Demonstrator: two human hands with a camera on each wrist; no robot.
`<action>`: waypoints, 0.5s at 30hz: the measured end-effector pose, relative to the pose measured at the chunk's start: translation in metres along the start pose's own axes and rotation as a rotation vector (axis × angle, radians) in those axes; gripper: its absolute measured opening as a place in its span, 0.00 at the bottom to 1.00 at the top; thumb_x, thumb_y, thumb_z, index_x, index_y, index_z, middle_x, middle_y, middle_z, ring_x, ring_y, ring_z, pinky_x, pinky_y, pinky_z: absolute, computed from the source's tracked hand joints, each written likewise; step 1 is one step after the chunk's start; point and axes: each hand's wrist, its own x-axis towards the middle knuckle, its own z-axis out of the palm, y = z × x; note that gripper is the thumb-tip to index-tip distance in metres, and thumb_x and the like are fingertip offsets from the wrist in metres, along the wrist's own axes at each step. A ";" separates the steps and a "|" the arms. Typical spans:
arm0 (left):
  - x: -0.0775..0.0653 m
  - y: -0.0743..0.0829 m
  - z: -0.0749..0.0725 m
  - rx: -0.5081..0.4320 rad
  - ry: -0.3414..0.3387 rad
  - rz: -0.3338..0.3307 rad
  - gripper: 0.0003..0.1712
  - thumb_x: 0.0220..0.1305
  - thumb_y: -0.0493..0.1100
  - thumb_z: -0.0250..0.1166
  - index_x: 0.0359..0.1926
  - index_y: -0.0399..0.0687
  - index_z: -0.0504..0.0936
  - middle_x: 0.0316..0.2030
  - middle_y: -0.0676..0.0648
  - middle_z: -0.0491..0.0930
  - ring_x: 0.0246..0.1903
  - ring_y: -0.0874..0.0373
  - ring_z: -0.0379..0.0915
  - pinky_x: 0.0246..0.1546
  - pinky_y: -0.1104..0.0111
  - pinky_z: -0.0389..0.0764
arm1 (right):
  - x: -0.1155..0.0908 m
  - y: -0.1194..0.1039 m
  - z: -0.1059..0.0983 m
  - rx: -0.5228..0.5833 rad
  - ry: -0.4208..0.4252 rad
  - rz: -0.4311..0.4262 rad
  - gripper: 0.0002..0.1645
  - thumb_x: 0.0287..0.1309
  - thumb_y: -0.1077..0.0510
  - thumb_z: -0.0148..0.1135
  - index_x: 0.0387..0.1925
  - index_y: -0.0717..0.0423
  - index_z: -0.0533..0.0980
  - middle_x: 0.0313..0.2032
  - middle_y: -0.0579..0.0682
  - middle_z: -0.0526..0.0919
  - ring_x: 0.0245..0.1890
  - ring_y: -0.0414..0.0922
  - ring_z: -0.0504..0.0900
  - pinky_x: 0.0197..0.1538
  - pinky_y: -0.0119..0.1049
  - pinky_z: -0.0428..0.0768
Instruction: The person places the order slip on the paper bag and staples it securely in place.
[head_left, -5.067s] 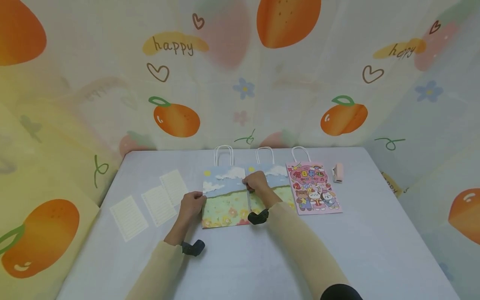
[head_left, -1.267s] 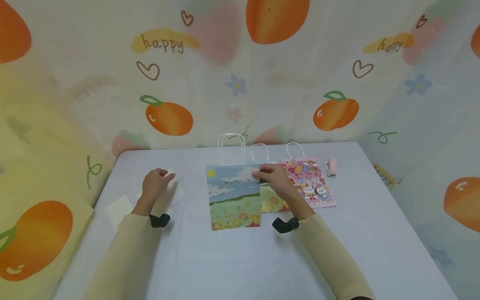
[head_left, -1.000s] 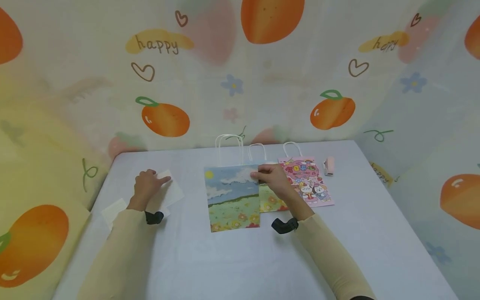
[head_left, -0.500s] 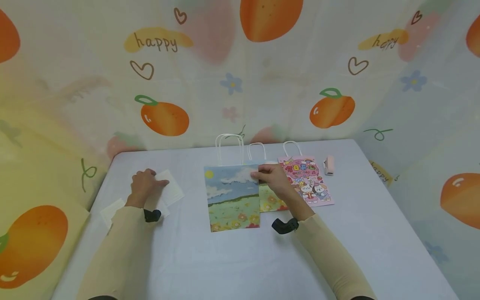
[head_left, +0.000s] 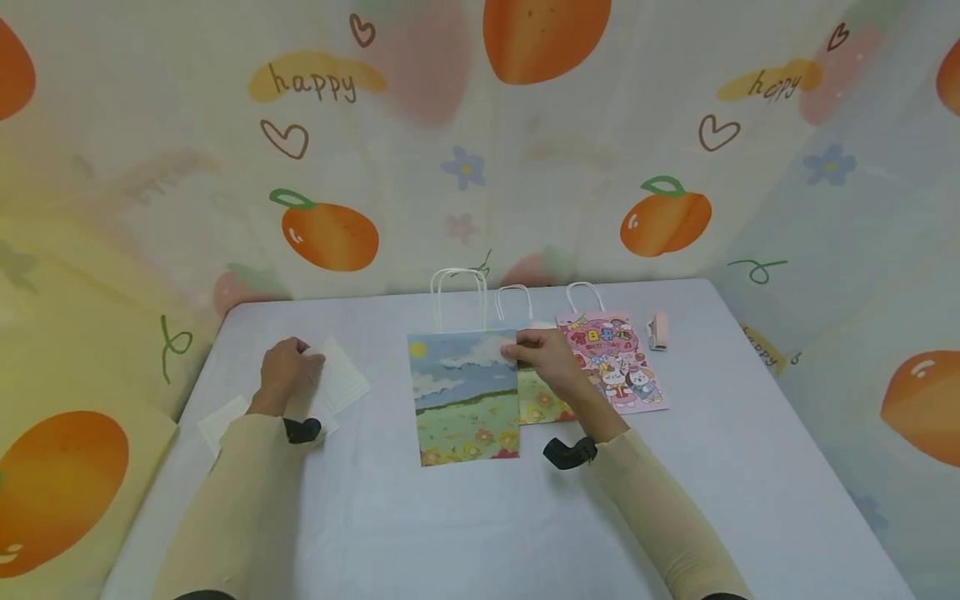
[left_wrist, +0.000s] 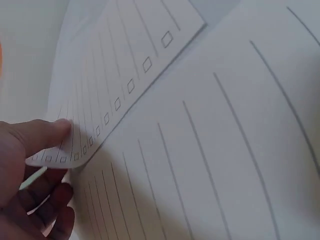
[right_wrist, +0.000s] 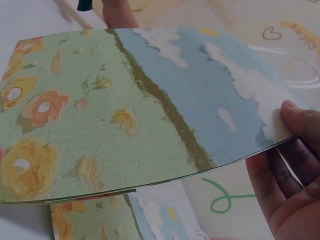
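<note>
My right hand (head_left: 551,358) pinches the top right edge of a paper gift bag (head_left: 465,400) with a sky-and-flower-meadow print and white handles. In the right wrist view this flat bag (right_wrist: 150,110) is lifted, thumb on its front and fingers behind. At the left, my left hand (head_left: 281,373) is over the lined paper sheets. The left wrist view shows its thumb (left_wrist: 50,134) on the end of a sheet with small checkboxes (left_wrist: 115,65), fingers curled below; that end is raised. Another lined sheet (left_wrist: 200,175) lies beside it.
A second meadow bag (head_left: 542,400) lies partly behind the right hand. Right of it are a pink cartoon bag (head_left: 611,367) and a small pink stapler-like object (head_left: 657,332). Another sheet (head_left: 221,421) is partly under the left sleeve. A printed curtain (head_left: 420,183) hangs behind the white table (head_left: 420,533).
Both hands were at the meadow bag; the right has since lifted it slightly. My left hand moved left to the sheets and now pinches one's end.
</note>
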 end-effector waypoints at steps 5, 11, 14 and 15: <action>0.003 -0.003 -0.004 -0.055 0.034 -0.002 0.18 0.61 0.44 0.50 0.46 0.36 0.77 0.42 0.34 0.78 0.41 0.42 0.71 0.39 0.54 0.69 | 0.004 0.000 0.001 -0.009 0.017 0.011 0.18 0.53 0.56 0.62 0.39 0.68 0.77 0.28 0.43 0.82 0.30 0.38 0.80 0.39 0.32 0.80; 0.006 -0.003 -0.005 -0.071 0.081 0.023 0.18 0.59 0.42 0.52 0.47 0.40 0.78 0.40 0.36 0.80 0.40 0.43 0.73 0.37 0.58 0.69 | 0.005 -0.001 0.001 0.008 0.027 0.014 0.17 0.53 0.57 0.62 0.40 0.68 0.77 0.29 0.42 0.82 0.30 0.37 0.80 0.39 0.31 0.80; 0.004 -0.002 -0.004 -0.092 0.090 0.028 0.17 0.59 0.42 0.54 0.46 0.37 0.78 0.40 0.35 0.80 0.41 0.42 0.73 0.40 0.56 0.69 | 0.004 -0.002 0.001 0.018 0.020 0.024 0.18 0.54 0.57 0.61 0.41 0.67 0.77 0.31 0.43 0.83 0.32 0.37 0.81 0.40 0.33 0.80; 0.004 -0.002 -0.005 -0.100 0.087 0.029 0.17 0.60 0.42 0.54 0.45 0.36 0.78 0.40 0.35 0.80 0.41 0.42 0.73 0.41 0.55 0.69 | 0.004 -0.002 0.001 0.020 0.017 0.028 0.18 0.54 0.57 0.61 0.42 0.67 0.77 0.32 0.44 0.83 0.32 0.38 0.81 0.41 0.34 0.80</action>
